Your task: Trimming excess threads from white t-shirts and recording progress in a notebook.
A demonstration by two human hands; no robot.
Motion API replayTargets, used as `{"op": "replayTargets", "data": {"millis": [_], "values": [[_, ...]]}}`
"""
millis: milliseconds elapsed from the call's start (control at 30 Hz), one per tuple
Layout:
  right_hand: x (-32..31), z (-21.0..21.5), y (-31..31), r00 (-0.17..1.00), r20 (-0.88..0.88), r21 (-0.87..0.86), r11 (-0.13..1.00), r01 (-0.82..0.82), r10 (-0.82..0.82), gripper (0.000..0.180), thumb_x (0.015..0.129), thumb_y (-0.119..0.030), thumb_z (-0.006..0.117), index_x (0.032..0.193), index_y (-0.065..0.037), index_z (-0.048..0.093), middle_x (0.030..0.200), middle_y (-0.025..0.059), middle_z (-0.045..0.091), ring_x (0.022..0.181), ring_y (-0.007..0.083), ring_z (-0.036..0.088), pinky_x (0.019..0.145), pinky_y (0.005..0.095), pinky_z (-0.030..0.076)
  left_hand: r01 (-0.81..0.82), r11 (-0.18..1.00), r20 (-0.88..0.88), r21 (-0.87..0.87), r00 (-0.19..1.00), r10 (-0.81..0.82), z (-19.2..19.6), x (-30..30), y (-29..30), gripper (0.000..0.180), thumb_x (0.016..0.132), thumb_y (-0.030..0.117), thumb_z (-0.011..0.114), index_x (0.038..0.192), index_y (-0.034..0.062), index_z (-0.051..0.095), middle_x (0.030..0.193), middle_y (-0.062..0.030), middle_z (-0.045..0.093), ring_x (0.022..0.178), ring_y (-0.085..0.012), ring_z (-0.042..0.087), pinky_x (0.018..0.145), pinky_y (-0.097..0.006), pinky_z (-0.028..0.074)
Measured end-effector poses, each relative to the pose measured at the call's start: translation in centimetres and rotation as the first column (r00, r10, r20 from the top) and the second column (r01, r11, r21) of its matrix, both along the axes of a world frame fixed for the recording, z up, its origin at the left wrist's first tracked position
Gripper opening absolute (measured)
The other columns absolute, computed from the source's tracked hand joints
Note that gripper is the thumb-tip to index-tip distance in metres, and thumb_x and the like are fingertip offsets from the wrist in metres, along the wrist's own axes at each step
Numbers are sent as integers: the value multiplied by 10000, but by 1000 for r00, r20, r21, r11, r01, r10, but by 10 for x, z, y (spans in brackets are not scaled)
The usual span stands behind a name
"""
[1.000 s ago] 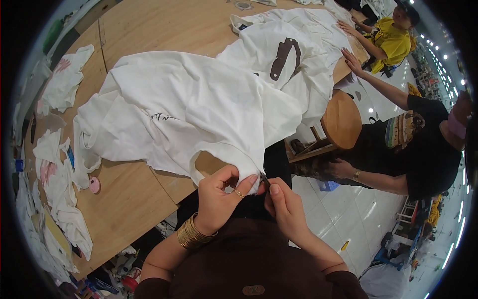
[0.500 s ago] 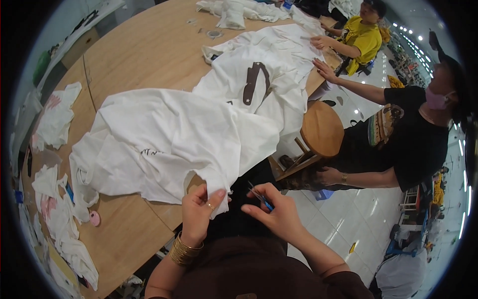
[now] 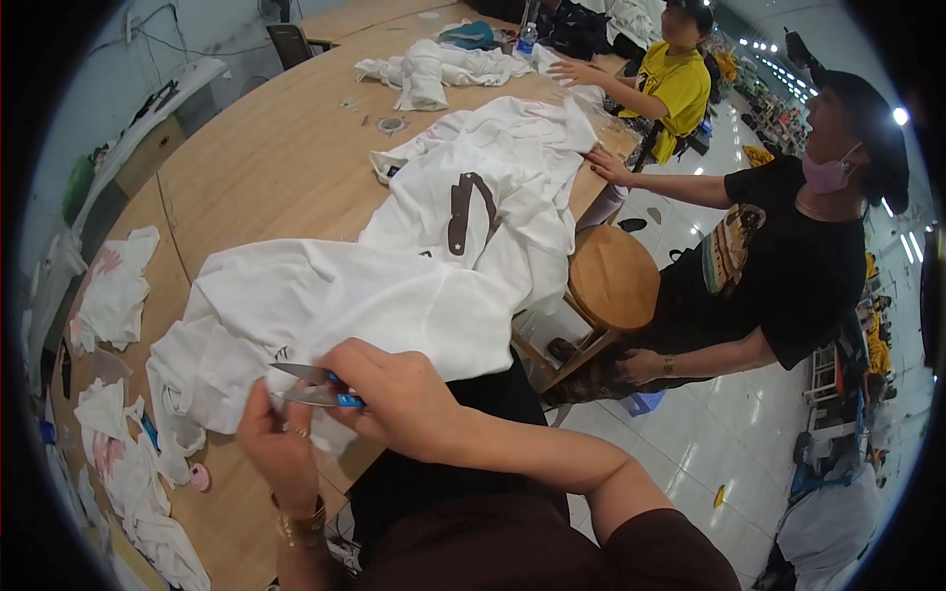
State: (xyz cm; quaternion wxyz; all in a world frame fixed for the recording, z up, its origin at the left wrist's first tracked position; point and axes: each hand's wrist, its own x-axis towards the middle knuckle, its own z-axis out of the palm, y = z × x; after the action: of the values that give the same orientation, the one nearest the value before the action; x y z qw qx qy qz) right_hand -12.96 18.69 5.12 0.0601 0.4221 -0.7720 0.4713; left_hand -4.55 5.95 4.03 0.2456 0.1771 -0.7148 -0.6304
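My right hand (image 3: 399,404) grips a pair of blue-handled thread snips (image 3: 307,372), whose two blades are spread and point left. Just left of it, my left hand (image 3: 278,443) has its fingers pinched at the edge of a white garment (image 3: 305,286), close to the blades. What exactly lies between the blades is too small to tell. The garment spreads rumpled over the near table and hangs over its edge. Farther off lies another white garment with a dark brown print (image 3: 459,212).
The wooden table (image 3: 266,128) curves away ahead. White cloth pieces with pinkish marks (image 3: 118,286) lie along its left side, near a pink round object (image 3: 200,478). A wooden stool (image 3: 613,278) stands right; beside it is a person in black (image 3: 788,266). Another person wears yellow (image 3: 675,94).
Both hands have moved left over the garment, and the snips now meet the left hand's fingers. The view has shifted slightly. The person in yellow has moved an arm off the far garment.
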Motion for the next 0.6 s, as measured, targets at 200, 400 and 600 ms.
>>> {"op": "replayTargets", "data": {"millis": [200,400,600], "values": [[0,-33,17,946,323,-104,995,11,23,204,734,-83,671,905,-16,582,809,88,590,652,205,579,597,280,463,101,847,163,-521,987,-17,-20,5,-2,166,824,76,630,795,-35,511,697,5,511,658,-70,440,562,-236,387],[26,-85,61,621,782,-19,994,107,-52,175,816,-149,649,881,9,612,731,8,608,642,84,551,594,231,447,261,941,232,218,922,-309,-65,6,38,212,826,79,643,732,-11,476,666,36,450,642,-46,375,543,-237,350],[26,-76,81,168,978,-168,948,269,125,140,836,-139,632,915,-25,613,595,-29,495,410,21,351,378,182,222,326,888,133,325,914,-384,-65,1,61,128,844,66,626,795,-15,541,715,27,513,696,-33,462,619,-200,404]]}}
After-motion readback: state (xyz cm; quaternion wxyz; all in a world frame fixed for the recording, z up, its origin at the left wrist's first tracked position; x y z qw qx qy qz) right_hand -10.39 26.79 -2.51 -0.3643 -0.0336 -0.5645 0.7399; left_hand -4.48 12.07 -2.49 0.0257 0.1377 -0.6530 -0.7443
